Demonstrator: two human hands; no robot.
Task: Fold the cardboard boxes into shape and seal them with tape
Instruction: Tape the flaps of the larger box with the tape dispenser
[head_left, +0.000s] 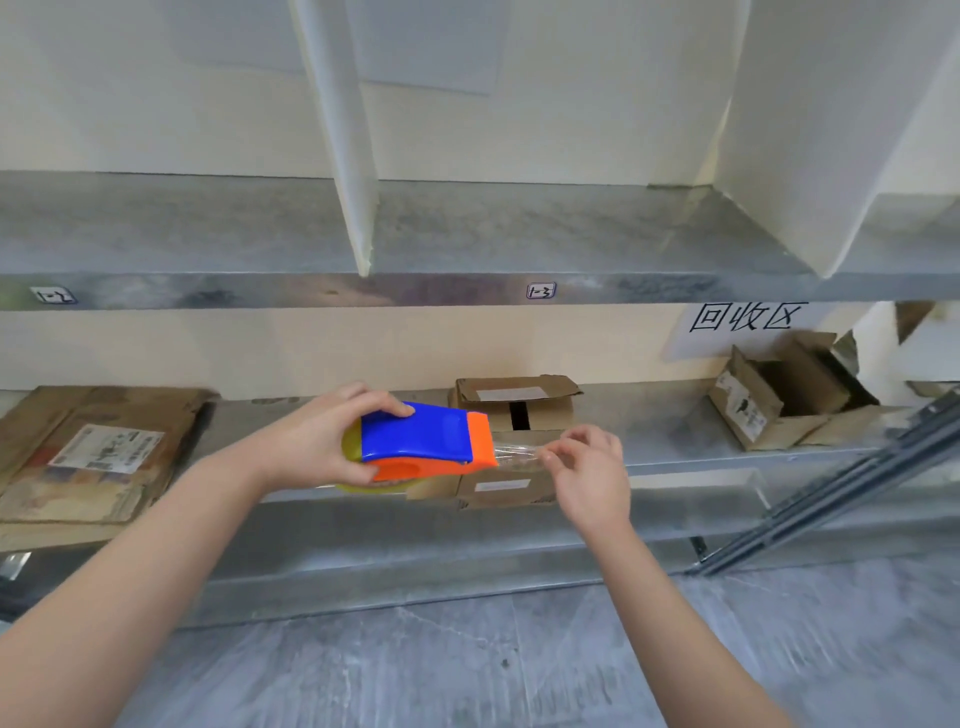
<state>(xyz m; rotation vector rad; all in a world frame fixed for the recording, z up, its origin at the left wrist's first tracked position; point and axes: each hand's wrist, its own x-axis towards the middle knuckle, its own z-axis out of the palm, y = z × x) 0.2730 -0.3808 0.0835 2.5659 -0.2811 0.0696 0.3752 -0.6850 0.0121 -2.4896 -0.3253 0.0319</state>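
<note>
Tape dispenser (421, 439) gripped by the left hand (322, 436), clear tape (517, 452) pinched by the right hand (592, 467). Sealing is being prepared; the strip must likely be laid across the cardboard box (519, 402) on the shelf (675, 441) behind.

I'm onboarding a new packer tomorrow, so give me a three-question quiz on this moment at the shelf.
1. True or false: the left hand grips the tape dispenser.
2. What does the right hand pinch? A) a box flap B) the clear tape end C) a paper label
3. Fill in: the flattened cardboard lies at the ____ end of the shelf.
Key: 1 true; 2 B; 3 left.
</note>
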